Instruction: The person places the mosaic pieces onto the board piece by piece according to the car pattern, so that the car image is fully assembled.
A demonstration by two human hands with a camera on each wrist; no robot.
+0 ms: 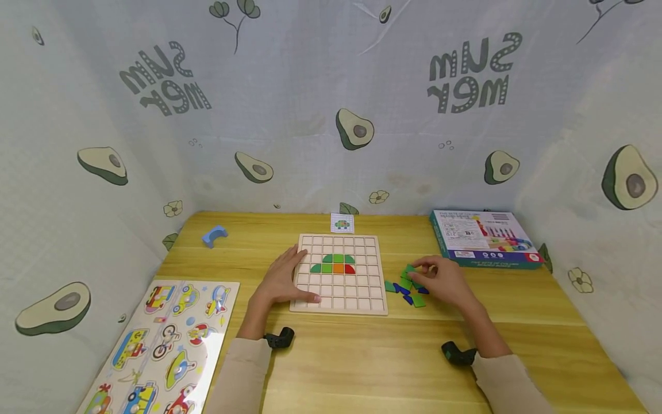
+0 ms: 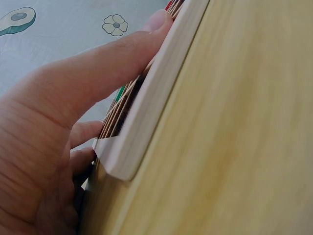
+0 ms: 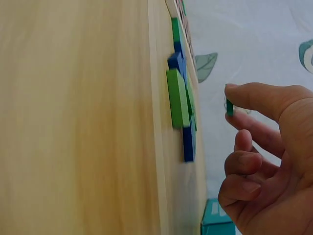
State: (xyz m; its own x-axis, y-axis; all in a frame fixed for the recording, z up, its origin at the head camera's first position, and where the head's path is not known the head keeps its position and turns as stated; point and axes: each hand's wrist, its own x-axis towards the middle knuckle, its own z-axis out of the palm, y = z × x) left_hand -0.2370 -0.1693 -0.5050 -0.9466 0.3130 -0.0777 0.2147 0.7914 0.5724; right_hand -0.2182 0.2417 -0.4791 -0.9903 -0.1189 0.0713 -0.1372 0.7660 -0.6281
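My left hand [image 1: 281, 279] rests spread over the left side of a wooden grid board [image 1: 362, 293], thumb on its front and fingertips at its left edge. Green, orange and red tiles [image 1: 338, 268] lie in two rows of the grid, some with rounded corners. To the right of the board, my right hand [image 1: 442, 280] pinches a small green tile [image 3: 229, 106] between thumb and index finger, its other fingers curled loosely. Close beside that hand lies a loose pile of green and blue tiles [image 3: 178, 98], seen edge-on in the right wrist view.
A small pattern card [image 1: 342, 223] lies behind the board. At the back right is a toy box [image 1: 486, 238]. A blue arch-shaped block [image 1: 214, 234] sits at the back left, and a vehicle puzzle board [image 1: 227, 299] lies at the front left. Patterned cloth [image 1: 310, 115] hangs behind the table.
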